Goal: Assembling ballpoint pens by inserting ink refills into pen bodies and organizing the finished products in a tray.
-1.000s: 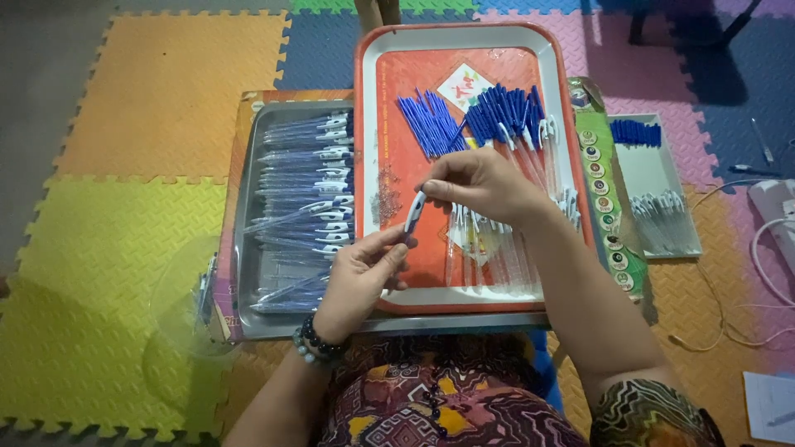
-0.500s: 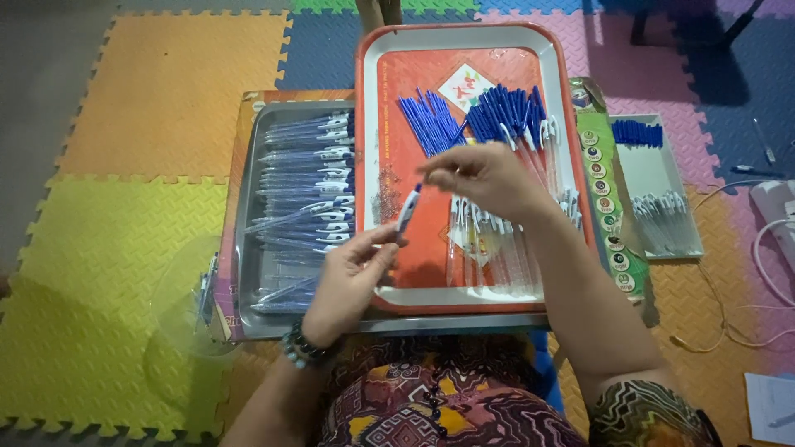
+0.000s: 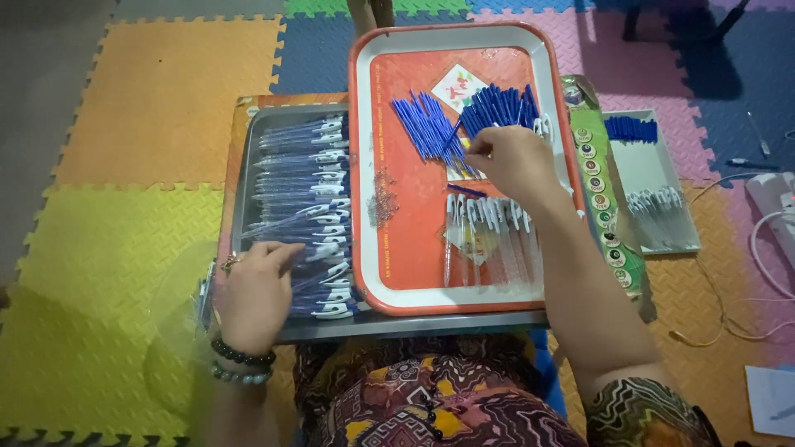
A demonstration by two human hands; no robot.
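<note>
My left hand point(image 3: 252, 285) lies flat on a row of finished clear-and-white pens point(image 3: 310, 199) in a grey metal tray point(image 3: 248, 141) on the left, fingers stretched out, with nothing visibly gripped. My right hand point(image 3: 509, 161) reaches over the orange tray point(image 3: 397, 248), and its fingertips pinch into a heap of thin blue pen parts point(image 3: 497, 108). A second fan of blue sticks point(image 3: 426, 128) lies just left of that hand. A row of clear pen barrels with white clips point(image 3: 489, 228) lies below my right wrist.
A small pile of tiny springs point(image 3: 383, 203) sits on the orange tray. To the right is a green card strip point(image 3: 600, 190), then a white tray point(image 3: 662, 174) holding more blue and white parts. Cables and a power strip point(image 3: 774, 203) lie at far right on the foam floor mats.
Both hands held one pen together over the orange tray. Now my left hand has gone left and down onto the metal tray, and my right hand has moved up to the blue parts.
</note>
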